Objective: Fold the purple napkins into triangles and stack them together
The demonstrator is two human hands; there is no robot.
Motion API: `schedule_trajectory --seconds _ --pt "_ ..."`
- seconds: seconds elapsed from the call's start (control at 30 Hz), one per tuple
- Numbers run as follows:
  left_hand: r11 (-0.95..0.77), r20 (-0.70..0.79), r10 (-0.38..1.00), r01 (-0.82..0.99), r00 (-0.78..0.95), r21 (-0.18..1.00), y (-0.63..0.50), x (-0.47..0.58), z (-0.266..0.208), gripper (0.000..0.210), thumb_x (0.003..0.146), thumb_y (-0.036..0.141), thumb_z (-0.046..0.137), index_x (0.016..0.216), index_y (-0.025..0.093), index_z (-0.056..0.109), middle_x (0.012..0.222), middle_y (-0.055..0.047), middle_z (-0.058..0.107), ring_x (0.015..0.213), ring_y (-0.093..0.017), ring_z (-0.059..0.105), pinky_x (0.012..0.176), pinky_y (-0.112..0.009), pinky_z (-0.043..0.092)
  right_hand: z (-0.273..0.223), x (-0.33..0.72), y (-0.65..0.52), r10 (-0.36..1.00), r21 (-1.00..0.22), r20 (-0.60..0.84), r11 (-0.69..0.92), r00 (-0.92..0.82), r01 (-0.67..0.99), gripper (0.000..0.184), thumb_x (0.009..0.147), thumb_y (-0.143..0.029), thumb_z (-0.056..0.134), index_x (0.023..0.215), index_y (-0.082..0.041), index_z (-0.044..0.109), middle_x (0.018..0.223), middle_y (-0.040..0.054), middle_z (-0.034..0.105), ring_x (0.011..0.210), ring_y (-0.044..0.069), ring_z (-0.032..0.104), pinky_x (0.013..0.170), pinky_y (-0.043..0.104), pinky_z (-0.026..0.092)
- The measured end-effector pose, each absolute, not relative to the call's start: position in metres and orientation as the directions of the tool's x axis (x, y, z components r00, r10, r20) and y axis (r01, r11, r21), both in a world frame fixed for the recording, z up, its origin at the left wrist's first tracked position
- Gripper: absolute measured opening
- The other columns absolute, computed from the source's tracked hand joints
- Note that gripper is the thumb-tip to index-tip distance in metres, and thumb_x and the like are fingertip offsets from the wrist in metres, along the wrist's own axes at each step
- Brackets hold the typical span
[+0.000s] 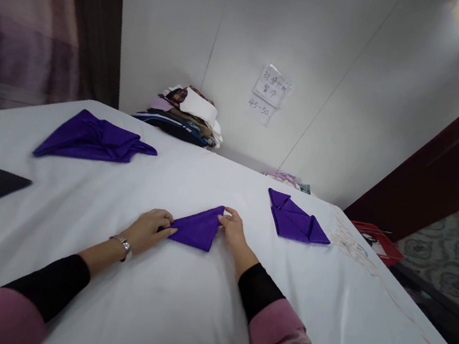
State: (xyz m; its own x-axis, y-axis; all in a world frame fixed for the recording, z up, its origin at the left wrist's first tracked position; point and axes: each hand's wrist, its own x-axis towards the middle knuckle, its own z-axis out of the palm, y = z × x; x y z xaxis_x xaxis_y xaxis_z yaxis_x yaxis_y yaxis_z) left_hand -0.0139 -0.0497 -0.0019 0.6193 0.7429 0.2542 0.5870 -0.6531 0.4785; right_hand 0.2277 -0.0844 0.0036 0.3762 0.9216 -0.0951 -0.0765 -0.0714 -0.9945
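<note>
Both hands at work on one purple cloth (197, 229), a smooth, flat wedge on the white tabletop (174, 307). It lies between the two hands, its narrow end to the left, its broad edge to the right.

Left hand (149, 232): seems to pinch the narrow end, thumb laid along the near side, fingers curled over the far side. What the fingertips grip underneath is hidden. Right hand (233, 230): thumb and forefinger pinching the upper right corner, the other fingers tucked behind.

Handling, in my judgement: the left pinch should act as anchor, firm enough that the layers don't creep; the right should draw its corner lightly, in line with the broad edge, so that edge comes out straight. Slick-looking fabric (the sheen suggests it slides easily), so a thumb run along each crease ought to set it better than a tug. Too hard a pull on the right would likely skew the point under the left.

Beyond the left hand, well apart: a loose purple piece (91, 140), rumpled. To the right of the right hand: a folded purple piece (295, 219), with crisper edges. Beyond both hands, against the wall: a fabric pile (191, 111).
</note>
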Motion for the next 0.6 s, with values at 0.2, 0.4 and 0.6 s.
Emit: schedule_trajectory --seconds 0.2,0.4,0.6 --pt "-0.604 0.26 0.788 0.619 0.558 0.501 -0.05 -0.016 -0.008 0.038 0.081 0.048 0.046 0.058 0.021 0.058 0.095 -0.003 0.065 0.091 -0.019 0.057 0.083 -0.033 0.046 -0.005 0.225 -0.082 0.924 -0.995 -0.057 -0.02 0.377 -0.102 0.04 0.059 -0.024 0.064 0.097 -0.018 0.054 0.058 -0.0081 0.051 0.054 0.01 0.051 0.051 0.022 0.036" --pt "-0.655 0.3 0.746 0.576 0.595 0.489 -0.049 -0.018 -0.012 0.035 0.083 0.046 0.045 0.062 0.021 0.058 0.097 -0.002 0.065 0.092 -0.019 0.057 0.083 -0.033 0.046 -0.002 0.225 -0.087 0.931 -0.991 -0.077 -0.033 0.355 -0.128 0.04 0.061 -0.031 0.067 0.097 -0.019 0.055 0.059 -0.007 0.052 0.055 0.011 0.051 0.045 0.021 0.031" --pt "-0.673 0.315 0.729 0.551 0.608 0.494 -0.046 -0.02 -0.017 0.037 0.083 0.048 0.045 0.061 0.02 0.056 0.099 -0.003 0.064 0.092 -0.019 0.057 0.083 -0.033 0.045 -0.001 0.226 -0.091 0.931 -0.982 -0.115 -0.054 0.346 -0.182 0.036 0.059 -0.032 0.071 0.089 -0.019 0.056 0.059 -0.0064 0.055 0.054 0.01 0.051 0.046 0.021 0.03"
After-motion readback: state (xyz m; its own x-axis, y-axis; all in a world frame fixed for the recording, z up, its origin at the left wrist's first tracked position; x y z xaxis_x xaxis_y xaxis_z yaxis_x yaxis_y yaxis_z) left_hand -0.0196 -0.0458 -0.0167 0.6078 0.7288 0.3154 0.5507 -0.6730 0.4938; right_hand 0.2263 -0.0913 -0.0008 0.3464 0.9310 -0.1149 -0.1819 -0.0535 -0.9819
